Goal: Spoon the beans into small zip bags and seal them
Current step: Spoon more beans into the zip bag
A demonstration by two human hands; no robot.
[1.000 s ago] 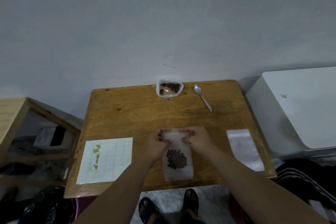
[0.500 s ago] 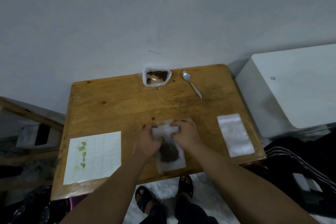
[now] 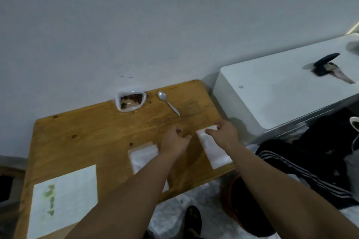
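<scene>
A white open pouch of dark beans (image 3: pixel 129 101) stands at the table's far edge, with a white plastic spoon (image 3: pixel 168 102) lying to its right. A small zip bag (image 3: pixel 143 155) lies flat near the middle of the wooden table (image 3: pixel 87 137); my left forearm hides its lower part and contents. My left hand (image 3: pixel 174 140) hovers just right of it, fingers curled with nothing in them. My right hand (image 3: pixel 225 134) pinches the top edge of an empty zip bag (image 3: pixel 214 150) lying near the table's right edge.
A white sheet of labels (image 3: pixel 64 198) lies at the near left corner. A white appliance (image 3: pixel 272 95) stands close on the right with a dark object (image 3: pixel 325 64) on top. Dark striped clothing (image 3: pixel 295 163) and a reddish tub (image 3: pixel 233 198) sit below it.
Both hands have let go of the bag with beans, which now lies flat. They moved right, and my right hand has taken the top of the empty bag. My view swung right.
</scene>
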